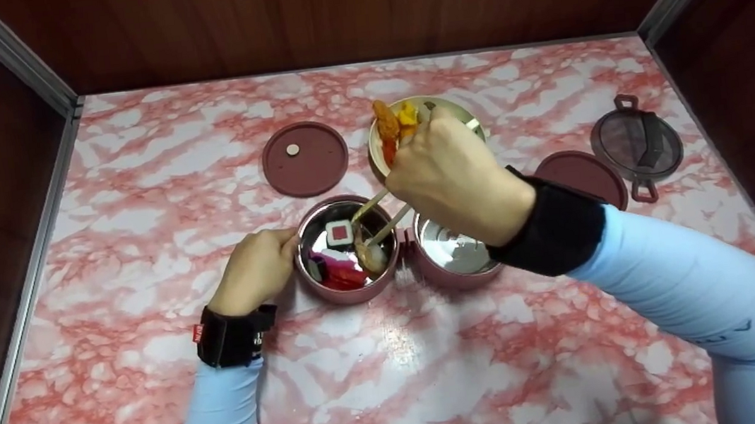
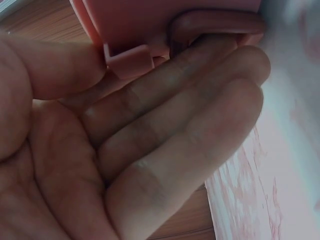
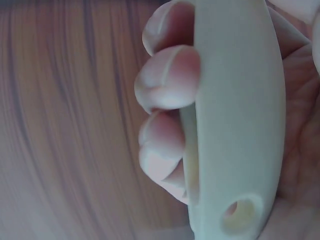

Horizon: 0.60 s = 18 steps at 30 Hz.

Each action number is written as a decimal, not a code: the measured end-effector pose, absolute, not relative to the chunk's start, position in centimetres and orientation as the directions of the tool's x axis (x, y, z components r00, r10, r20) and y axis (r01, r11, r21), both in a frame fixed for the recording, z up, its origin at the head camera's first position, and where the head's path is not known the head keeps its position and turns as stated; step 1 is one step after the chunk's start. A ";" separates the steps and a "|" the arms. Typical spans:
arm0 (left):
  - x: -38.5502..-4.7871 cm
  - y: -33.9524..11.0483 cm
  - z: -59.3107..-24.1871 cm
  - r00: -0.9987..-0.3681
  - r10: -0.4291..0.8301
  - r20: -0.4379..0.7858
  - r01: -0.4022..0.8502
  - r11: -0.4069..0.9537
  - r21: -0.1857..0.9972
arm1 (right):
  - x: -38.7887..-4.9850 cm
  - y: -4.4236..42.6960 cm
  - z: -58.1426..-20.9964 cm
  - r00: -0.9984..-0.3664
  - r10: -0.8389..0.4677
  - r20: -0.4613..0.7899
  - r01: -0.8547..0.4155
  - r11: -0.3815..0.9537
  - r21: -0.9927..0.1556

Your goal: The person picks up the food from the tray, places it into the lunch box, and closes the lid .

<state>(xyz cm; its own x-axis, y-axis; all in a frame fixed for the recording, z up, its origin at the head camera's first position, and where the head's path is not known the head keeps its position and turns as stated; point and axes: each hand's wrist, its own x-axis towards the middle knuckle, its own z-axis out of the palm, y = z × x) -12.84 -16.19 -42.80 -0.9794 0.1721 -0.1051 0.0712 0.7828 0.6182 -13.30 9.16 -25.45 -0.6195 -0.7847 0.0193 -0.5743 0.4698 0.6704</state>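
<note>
Item: a tan piece [image 1: 373, 259], lying inside the left pot [image 1: 353, 295] at the tips of pale tongs [image 1: 387, 226].
Item: the tongs, whose handle my right hand [image 1: 447, 168] is grasping.
Item: the left pot, whose side handle my left hand [image 1: 252, 269] is holding.
Risks: should I be squeezing off-centre, the rounded piece could be slipping; should my left hand be slackening, the tongs could be nudging the pot askew.
Obscured: my right hand is covering part of the bowl [image 1: 456, 107] and the second pot [image 1: 460, 282]; reflections are muddling the left pot's contents; whether the tips are pinching the piece, I am not making out.
</note>
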 end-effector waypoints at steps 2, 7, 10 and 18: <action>-12.8 -16.2 -42.8 -0.980 0.175 -0.100 0.076 0.782 0.618 | -13.4 9.3 -25.1 -0.631 -0.775 -0.006 -0.598 0.482 0.640; -12.8 -16.3 -43.0 -0.982 0.178 -0.066 0.101 0.785 0.611 | -13.4 10.7 -23.1 -0.698 -0.713 -0.075 -0.638 0.570 0.518; -12.9 -16.3 -43.1 -0.982 0.177 -0.066 0.102 0.788 0.607 | -13.5 12.6 -22.0 -0.721 -0.692 -0.019 -0.635 0.650 0.416; -12.8 -16.3 -43.0 -0.981 0.180 -0.070 0.100 0.784 0.613 | -13.7 20.1 -23.9 -0.674 -0.593 0.441 -0.595 0.789 0.153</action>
